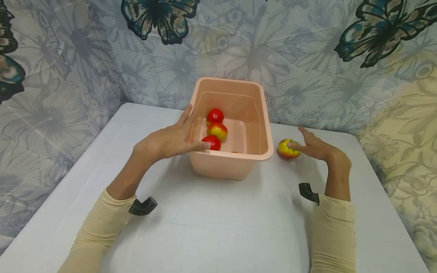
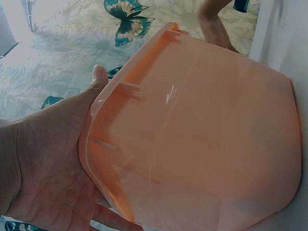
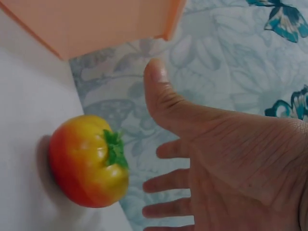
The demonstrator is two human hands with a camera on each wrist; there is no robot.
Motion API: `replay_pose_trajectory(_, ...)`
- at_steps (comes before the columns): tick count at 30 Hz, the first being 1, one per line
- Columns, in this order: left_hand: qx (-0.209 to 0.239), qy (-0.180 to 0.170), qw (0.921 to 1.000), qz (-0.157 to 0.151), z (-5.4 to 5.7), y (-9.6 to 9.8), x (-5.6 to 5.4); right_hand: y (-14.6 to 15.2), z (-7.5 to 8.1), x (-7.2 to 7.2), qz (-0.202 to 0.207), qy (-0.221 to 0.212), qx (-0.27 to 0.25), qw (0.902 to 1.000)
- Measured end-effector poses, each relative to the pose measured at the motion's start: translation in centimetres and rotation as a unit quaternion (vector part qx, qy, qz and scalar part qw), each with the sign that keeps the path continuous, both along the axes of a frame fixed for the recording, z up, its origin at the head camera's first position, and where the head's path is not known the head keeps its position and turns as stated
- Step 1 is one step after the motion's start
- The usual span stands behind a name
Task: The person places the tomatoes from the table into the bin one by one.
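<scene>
A peach-coloured plastic tub stands on the table. My left hand holds its left rim, thumb over the front left corner and fingers along the outside; the left wrist view shows the tub's outer wall close up. Inside lie a red tomato, a yellow-red one and another red one, partly behind the thumb. Right of the tub, a yellow-red tomato with a green calyx rests on the table. My right hand is beside it, fingers straight and thumb spread, gripping nothing.
A white-covered table carries everything. Behind it hangs a floral cloth with butterflies, close to the table's back edge. Black curved pieces stick out at both sleeve cuffs. A red sliver shows just behind the tub's front rim.
</scene>
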State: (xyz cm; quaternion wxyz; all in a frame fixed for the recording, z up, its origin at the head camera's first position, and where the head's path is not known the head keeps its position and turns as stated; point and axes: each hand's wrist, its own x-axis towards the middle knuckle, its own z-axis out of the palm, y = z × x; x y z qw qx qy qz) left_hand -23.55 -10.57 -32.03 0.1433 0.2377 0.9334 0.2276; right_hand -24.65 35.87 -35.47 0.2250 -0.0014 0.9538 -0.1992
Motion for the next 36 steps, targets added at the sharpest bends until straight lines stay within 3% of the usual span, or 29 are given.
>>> replay_pose_trajectory(7,-0.002,0.006,0.9999,-0.015,0.1,-0.1,0.1,-0.1,-0.8,0.2,-0.021,-0.052,0.022,0.9982)
replay_pose_trajectory(13,-0.001,0.0,1.0,-0.004,0.0,-0.1,0.1,-0.4,-1.4,0.1,-0.037,-0.08,0.041,0.9953)
replay_pose_trajectory(23,-0.01,-0.003,0.9999,-0.002,-0.1,-0.2,0.2,-0.6,-2.1,-0.2,-0.006,-0.08,0.063,0.9948)
replay_pose_trajectory(28,-0.004,0.002,1.0,-0.003,-0.1,-0.2,0.1,-0.4,-2.2,-0.3,0.005,-0.054,0.063,0.9965)
replay_pose_trajectory(36,0.008,-0.002,1.0,0.003,-0.2,-0.1,0.1,-0.3,-1.4,-0.3,0.016,0.048,0.032,0.9982)
